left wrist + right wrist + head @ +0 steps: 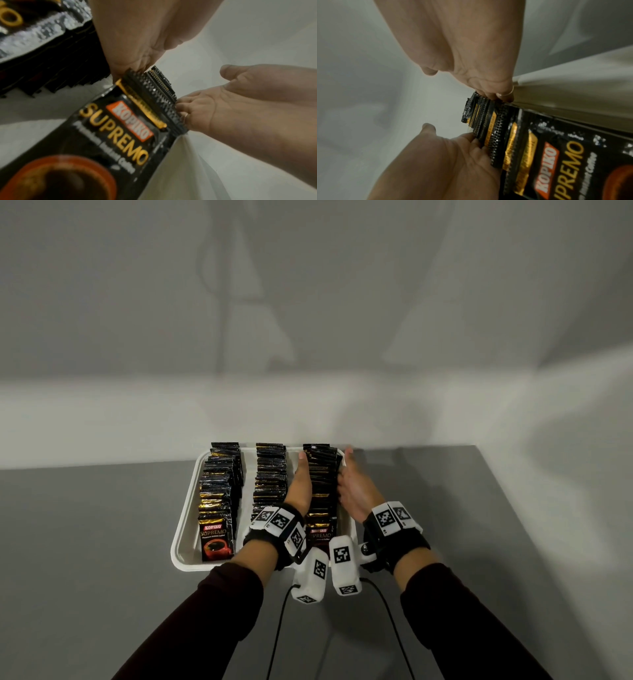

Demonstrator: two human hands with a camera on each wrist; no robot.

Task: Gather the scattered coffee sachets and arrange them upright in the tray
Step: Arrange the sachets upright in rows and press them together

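Head view shows a grey tabletop (479, 525) bearing a white rectangular plastic tray (185, 542) near its far edge. Three rows of black-and-gold coffee sachets (219, 501) stand upright inside. Both hands flank the right-hand row (322, 484): the left hand (301, 484) lies flat against its left side, the right hand (352, 491) against its right, fingers straight, pressing rather than clasping.
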